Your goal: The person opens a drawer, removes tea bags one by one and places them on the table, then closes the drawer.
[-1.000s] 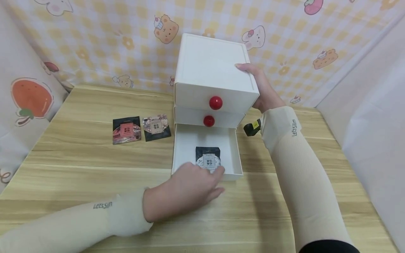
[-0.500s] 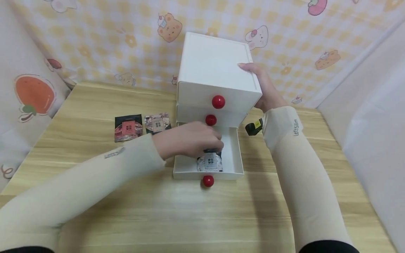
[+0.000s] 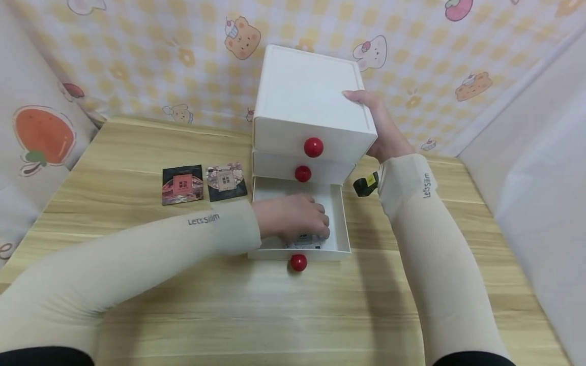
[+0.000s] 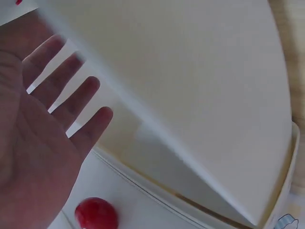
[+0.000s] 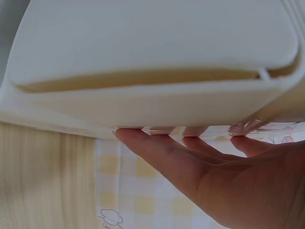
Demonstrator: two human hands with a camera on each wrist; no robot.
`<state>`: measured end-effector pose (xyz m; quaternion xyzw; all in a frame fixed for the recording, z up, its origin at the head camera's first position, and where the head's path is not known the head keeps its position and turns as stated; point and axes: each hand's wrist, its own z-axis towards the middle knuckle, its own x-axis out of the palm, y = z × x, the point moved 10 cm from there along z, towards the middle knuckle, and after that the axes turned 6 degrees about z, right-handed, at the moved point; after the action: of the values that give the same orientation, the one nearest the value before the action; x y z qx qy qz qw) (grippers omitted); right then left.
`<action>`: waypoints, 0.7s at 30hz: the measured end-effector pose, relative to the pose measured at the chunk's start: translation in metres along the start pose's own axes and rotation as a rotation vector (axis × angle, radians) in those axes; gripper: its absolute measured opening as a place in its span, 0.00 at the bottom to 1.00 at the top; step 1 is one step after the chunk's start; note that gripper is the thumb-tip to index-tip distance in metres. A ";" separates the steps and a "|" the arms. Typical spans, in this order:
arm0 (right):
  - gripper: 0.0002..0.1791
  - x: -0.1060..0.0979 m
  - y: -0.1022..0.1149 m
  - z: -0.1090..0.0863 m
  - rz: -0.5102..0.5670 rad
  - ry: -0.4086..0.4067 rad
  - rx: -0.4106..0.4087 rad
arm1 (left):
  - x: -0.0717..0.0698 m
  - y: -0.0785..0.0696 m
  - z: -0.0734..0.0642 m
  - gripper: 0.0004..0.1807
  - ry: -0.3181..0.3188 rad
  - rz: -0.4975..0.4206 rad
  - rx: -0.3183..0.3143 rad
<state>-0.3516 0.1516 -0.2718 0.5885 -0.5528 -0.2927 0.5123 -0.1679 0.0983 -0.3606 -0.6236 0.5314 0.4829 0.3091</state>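
Observation:
A white drawer cabinet (image 3: 313,84) with red knobs stands at the back, its bottom drawer (image 3: 340,211) pulled out. My left hand (image 3: 293,216) reaches down into that drawer, over a black-and-white flat sachet (image 3: 303,244) that it mostly covers. In the left wrist view the fingers (image 4: 88,126) are spread and fairly straight; the drawer wall (image 4: 190,81) partly hides the thumb and fingertips. I see no sachet between them. My right hand (image 3: 384,127) braces the cabinet's right side, thumb on the top; its fingers (image 5: 167,157) touch the edge, nearly straight.
A red-and-black sachet (image 3: 182,185) and a pink-and-black one (image 3: 226,182) lie flat on the wooden table (image 3: 320,315), left of the cabinet. Patterned cloth (image 3: 183,61) hangs close behind. A small black device (image 3: 364,186) is at my right wrist.
My left hand has moved from in front of the open drawer, over its front wall, then down onto the sachet inside. The right hand stays at the cabinet's side.

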 end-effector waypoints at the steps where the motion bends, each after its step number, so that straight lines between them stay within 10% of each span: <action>1: 0.39 0.000 0.001 0.000 -0.004 0.001 -0.006 | 0.001 -0.001 0.001 0.31 -0.002 0.012 0.003; 21: 0.38 0.007 0.001 -0.001 -0.030 0.033 -0.048 | -0.005 0.013 0.003 0.16 -0.088 0.233 -0.110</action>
<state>-0.3494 0.1457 -0.2689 0.5891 -0.5280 -0.3039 0.5309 -0.1806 0.0995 -0.3551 -0.5519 0.5588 0.5708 0.2393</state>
